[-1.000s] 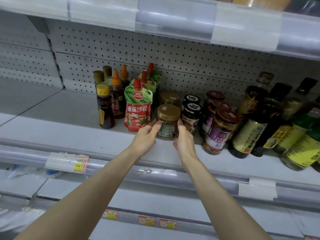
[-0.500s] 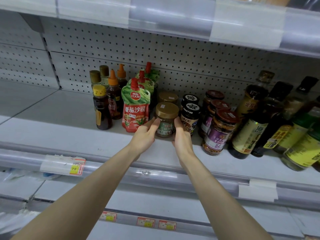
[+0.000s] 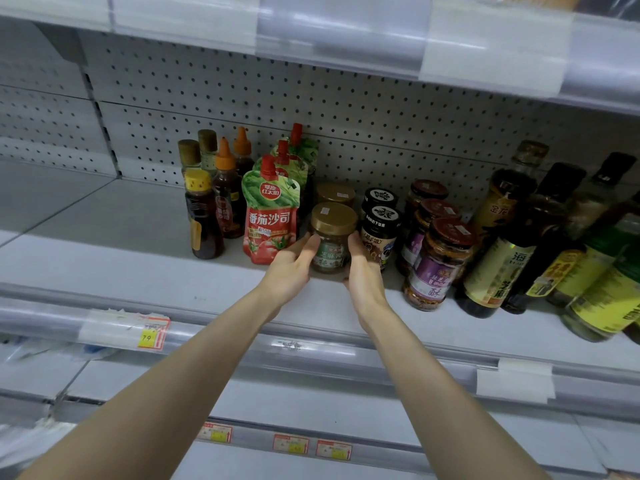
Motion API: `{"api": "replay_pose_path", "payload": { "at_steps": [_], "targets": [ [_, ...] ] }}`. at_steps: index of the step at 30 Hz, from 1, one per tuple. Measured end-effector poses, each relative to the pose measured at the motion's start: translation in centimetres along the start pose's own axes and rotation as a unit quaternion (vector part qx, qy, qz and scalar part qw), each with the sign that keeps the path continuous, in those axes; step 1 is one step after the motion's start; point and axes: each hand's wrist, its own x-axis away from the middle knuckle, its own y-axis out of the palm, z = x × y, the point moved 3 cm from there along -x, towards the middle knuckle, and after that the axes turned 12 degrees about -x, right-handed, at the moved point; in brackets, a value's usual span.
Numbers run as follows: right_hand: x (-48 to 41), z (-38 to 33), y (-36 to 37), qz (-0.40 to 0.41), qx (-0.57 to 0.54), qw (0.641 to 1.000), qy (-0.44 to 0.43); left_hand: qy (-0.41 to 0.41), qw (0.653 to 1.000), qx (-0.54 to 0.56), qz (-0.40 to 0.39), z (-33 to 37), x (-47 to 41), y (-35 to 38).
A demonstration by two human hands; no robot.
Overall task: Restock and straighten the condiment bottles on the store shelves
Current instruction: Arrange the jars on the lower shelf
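A small glass jar with a gold lid and green label stands on the white shelf, in front of a second gold-lidded jar. My left hand holds its left side and my right hand holds its right side, fingers wrapped against the glass. A red tomato sauce pouch stands just left of the jar. Two black-lidded jars stand just right of it.
Small brown bottles with orange and yellow caps stand left of the pouches. Chili jars with dark red lids and tall dark oil bottles fill the right. The upper shelf edge overhangs. A price rail runs along the front.
The jar between my hands has been pushed a little further back on the shelf, closer in line with the pouch and the black-lidded jars. Both hands have stayed on it.
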Motion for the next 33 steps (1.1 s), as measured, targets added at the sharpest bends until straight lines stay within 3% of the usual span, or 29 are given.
{"api": "replay_pose_path", "payload": {
  "at_steps": [17,25,33],
  "targets": [
    [0.6,-0.5,-0.1,-0.016,0.023,1.000,0.006,0.007,1.000,0.003,-0.002,0.6,0.5,0.2],
    [3.2,-1.0,-1.9,-0.031,-0.005,0.999,-0.044,0.047,0.996,-0.046,0.052,0.7,2.9,-0.6],
    [8.7,-1.9,-6.1,-0.009,-0.022,0.997,-0.076,0.057,0.995,-0.074,0.043,1.5,7.5,1.6]
  ]
}}
